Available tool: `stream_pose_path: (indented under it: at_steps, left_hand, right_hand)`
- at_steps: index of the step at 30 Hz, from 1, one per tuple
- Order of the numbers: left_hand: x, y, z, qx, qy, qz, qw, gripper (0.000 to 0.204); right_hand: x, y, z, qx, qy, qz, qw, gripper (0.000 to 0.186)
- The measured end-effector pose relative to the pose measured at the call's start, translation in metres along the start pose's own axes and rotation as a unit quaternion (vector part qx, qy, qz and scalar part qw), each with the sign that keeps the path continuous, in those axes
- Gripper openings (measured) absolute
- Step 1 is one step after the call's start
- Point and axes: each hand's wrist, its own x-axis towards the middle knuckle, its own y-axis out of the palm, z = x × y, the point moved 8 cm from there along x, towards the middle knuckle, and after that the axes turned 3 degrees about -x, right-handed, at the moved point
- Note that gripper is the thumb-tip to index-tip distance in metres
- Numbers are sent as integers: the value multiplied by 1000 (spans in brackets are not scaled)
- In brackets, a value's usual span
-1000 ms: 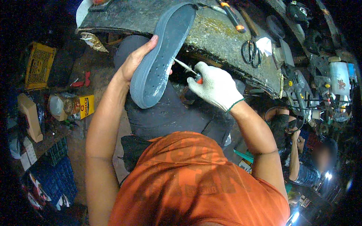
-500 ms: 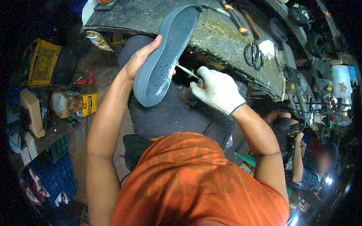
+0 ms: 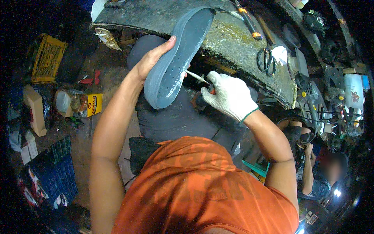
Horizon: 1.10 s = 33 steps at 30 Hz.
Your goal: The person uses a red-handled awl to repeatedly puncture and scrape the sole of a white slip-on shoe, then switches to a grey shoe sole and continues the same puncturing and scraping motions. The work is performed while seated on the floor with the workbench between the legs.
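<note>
My bare left hand [image 3: 157,56] grips a dark grey shoe sole [image 3: 181,50] from its left side, thumb over the rim and other fingers hidden behind. The sole is tilted, toe end up by the bench. Small holes and white smears show on its inner face toward the heel. My right hand [image 3: 230,95], in a white knit glove with a green cuff edge, is closed around a thin tool [image 3: 198,77] with a whitish shaft and an orange-and-dark handle. Its tip meets the sole's right edge beside the smears; I cannot tell whether it is a brush.
Beyond the sole is a worn workbench [image 3: 230,45] bearing black-handled scissors [image 3: 266,62], an orange-and-black handled tool [image 3: 249,24] and white scrap [image 3: 279,54]. To the left are a yellow crate [image 3: 48,58] and a plastic jar [image 3: 70,102]. Another person [image 3: 311,171] sits at right.
The sole and both hands appear slightly farther right, along with the bench, as the view shifts. The tool's tip stays at the sole's right edge, and both grips hold.
</note>
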Motion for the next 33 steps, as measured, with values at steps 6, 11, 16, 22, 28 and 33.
stream_pose_path:
  at_steps: [6,11,16,22,28,33]
  left_hand:
    - [-1,-1,2,6,-9,-13,1000,73]
    - [0,0,4,3,-13,-7,1000,74]
    - [0,0,1,47,7,-30,998,76]
    - [-1,0,5,55,-4,-44,998,76]
    - [-1,2,6,47,-3,-52,998,76]
    - [0,0,5,58,7,-53,997,74]
  right_hand:
    - [-11,-1,12,-27,-40,14,999,30]
    - [-13,-6,18,-37,-57,38,997,31]
    - [-7,-13,18,-44,-58,16,997,29]
    - [-20,-1,33,-42,-70,43,996,28]
    - [-24,-2,37,-21,-58,64,996,28]
    - [-21,-3,34,-36,-38,73,996,28]
